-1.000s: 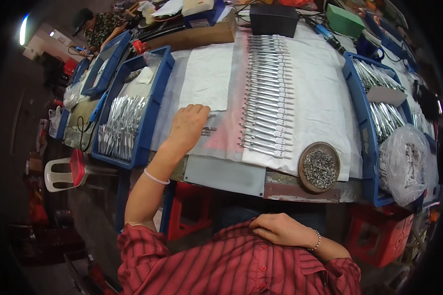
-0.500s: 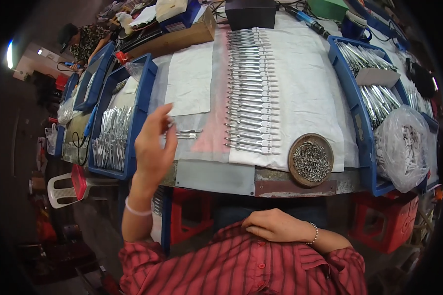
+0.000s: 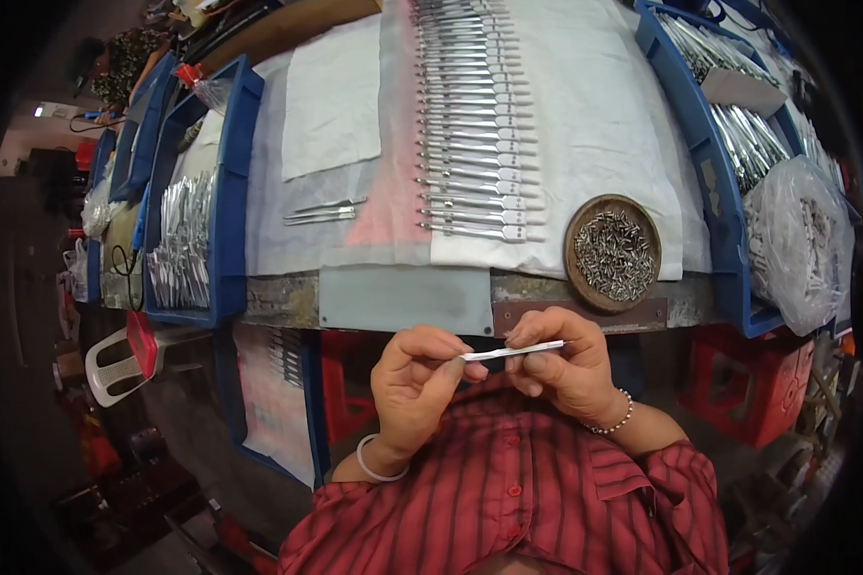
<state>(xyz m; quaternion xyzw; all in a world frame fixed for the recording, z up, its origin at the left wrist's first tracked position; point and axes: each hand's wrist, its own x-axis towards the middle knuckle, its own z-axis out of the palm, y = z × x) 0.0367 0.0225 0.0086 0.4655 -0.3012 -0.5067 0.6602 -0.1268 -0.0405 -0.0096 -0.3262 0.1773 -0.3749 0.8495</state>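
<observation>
In front of my body, just off the table's near edge, both hands hold a slim silver-white metal piece (image 3: 514, 351) lying nearly level. My left hand (image 3: 414, 388) pinches its left end between thumb and fingers. Closed round its right half is my right hand (image 3: 568, 369), with the right tip sticking out past the fingers. Beyond them, a long row of similar slim silver pieces (image 3: 475, 198) lies side by side on white cloth. Several thin pointed metal pieces (image 3: 324, 211) rest on the cloth farther left.
A round brown bowl (image 3: 574, 251) of small metal pins stands at the table's near edge. Blue trays of silver pieces flank the cloth, one at left (image 3: 230, 206) and one at right (image 3: 729, 259). A clear plastic bag (image 3: 805, 311) bulges from the right tray. Red stools stand below.
My left hand has come down from above the left of the cloth toward my body. My right hand has lifted off my shirt, and both now hold the metal piece. The view has tilted downward.
</observation>
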